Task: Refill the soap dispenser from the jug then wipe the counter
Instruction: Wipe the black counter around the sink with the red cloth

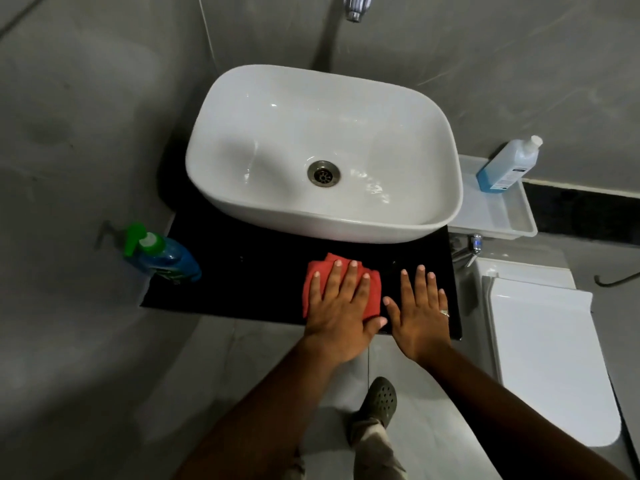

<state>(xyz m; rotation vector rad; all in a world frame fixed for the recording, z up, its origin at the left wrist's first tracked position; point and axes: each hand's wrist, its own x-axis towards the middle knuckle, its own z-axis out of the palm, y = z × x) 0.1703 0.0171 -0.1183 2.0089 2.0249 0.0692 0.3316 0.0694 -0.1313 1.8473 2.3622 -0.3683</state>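
A folded red cloth lies on the black counter in front of the sink. My left hand presses flat on the cloth with fingers spread. Beside it, my right hand rests flat on the bare counter near the right edge, holding nothing. The blue soap dispenser with a green pump stands at the counter's left end. A clear jug with blue liquid and a white cap stands in a white tray right of the sink.
A white vessel sink fills the counter's back; a chrome tap hangs above it. A white toilet lid sits at lower right, with a chrome valve by the counter. My shoe stands on the grey tiled floor.
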